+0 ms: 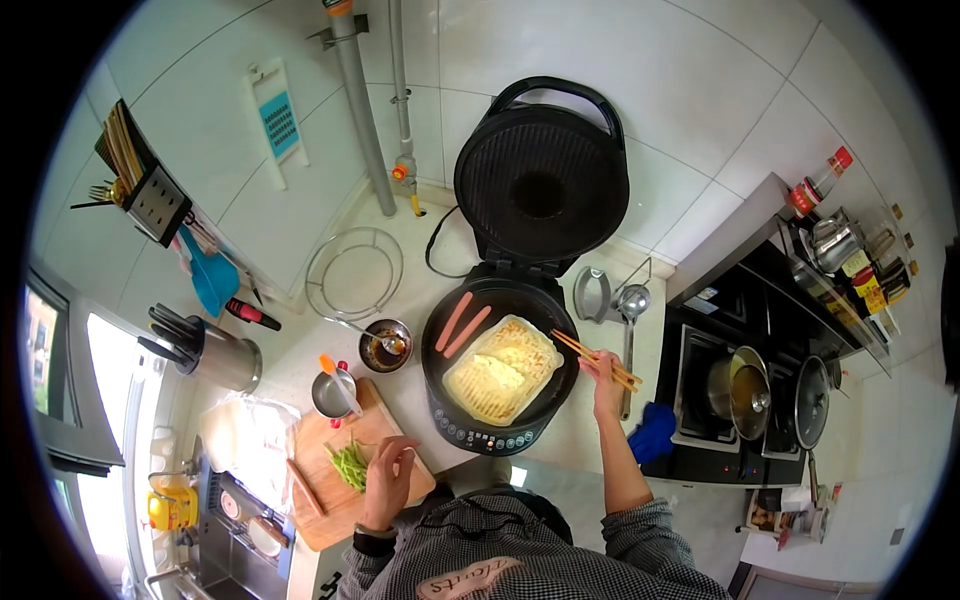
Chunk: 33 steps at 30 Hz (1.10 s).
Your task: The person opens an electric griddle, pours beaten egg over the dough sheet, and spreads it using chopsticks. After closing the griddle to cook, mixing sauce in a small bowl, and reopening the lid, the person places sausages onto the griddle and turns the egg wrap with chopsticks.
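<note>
My right hand [604, 385] is closed around a pair of wooden chopsticks [574, 345], whose tips reach over the right rim of an electric griddle [562, 385]. In the griddle lies a browned flatbread [470, 397] with a pale yellow, egg-like mass [497, 372] on top. Two pink sausages [462, 327] rest beside it on the left. My left hand [388, 484] hovers by the right side of a wooden cutting board [318, 452], fingers loosely bent and apart, nothing visible in them. Just left of it is a pile of chopped green vegetable [349, 466].
The griddle's ribbed lid [541, 180] stands raised against the wall. A sauce bowl with a spoon [385, 346], a small metal pot [333, 395] and a wire rack [354, 272] sit to the left. At right are a ladle [631, 302], a blue cloth [653, 432] and a stove with pots [738, 392].
</note>
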Motion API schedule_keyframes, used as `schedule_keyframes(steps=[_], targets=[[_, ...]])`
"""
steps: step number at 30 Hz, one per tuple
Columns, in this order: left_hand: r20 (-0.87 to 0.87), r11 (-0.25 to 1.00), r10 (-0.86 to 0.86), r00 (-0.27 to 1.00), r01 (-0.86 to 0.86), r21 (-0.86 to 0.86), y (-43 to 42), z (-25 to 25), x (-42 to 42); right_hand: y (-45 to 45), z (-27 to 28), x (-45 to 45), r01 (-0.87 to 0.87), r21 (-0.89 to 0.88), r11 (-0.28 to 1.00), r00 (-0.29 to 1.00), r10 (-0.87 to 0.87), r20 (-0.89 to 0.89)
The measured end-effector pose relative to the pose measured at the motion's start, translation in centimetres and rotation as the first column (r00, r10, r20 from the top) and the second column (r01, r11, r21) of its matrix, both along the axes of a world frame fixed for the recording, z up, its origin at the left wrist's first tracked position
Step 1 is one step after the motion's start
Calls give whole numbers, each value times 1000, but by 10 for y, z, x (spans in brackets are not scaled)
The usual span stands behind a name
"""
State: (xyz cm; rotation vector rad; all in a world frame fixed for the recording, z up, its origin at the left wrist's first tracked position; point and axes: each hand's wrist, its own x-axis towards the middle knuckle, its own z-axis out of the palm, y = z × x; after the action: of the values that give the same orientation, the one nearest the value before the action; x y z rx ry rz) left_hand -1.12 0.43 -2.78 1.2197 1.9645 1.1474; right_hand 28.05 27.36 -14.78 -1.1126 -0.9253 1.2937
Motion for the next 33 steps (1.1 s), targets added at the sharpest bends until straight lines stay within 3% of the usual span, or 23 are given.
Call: schedule_keyframes(steps=[4, 9, 13, 15, 20, 25, 26, 28, 29, 32, 33], targets=[[14, 999, -31, 999, 30, 13, 5, -5, 3, 1, 8, -1, -17, -11, 1000, 1000, 16, -15], [4, 999, -43, 999, 43, 6, 7, -4, 6, -13, 27, 0, 114, -24, 993, 977, -117, -176], [-1, 998, -64, 998, 64, 24, 10, -6, 7, -8, 17, 1, 77, -3, 997, 989, -77, -128], [-6, 997, -73, 997, 73, 12, 10, -6, 7, -7, 5, -3, -26, -52, 998, 998, 23, -60], [-8, 994, -98, 995, 98, 51, 13, -6, 9, -7, -7, -8, 46, 2, 999, 994, -45, -95], [8, 997, -73, 997, 73, 27, 5, -6, 6, -27, 31, -7, 108, -60, 992, 935, -122, -334], [20, 998, -61, 998, 60, 14, 3, -5, 5, -32, 33, -6, 107, -61, 992, 935, -121, -333], [20, 998, -58, 998, 58, 11, 1, -7, 3, -46, 35, -4, -196, -79, 978, 980, 197, 4], [20, 998, -56, 998, 56, 11, 0, -7, 2, -53, 37, -3, -193, -78, 978, 981, 194, 3], [-1, 998, -47, 999, 47, 33, 0, -2, 0, -70, 34, 1, 84, 2, 996, 996, -84, -25], [-3, 998, -43, 999, 43, 34, -1, -2, -1, -74, 29, 1, 80, 3, 997, 996, -80, -27]])
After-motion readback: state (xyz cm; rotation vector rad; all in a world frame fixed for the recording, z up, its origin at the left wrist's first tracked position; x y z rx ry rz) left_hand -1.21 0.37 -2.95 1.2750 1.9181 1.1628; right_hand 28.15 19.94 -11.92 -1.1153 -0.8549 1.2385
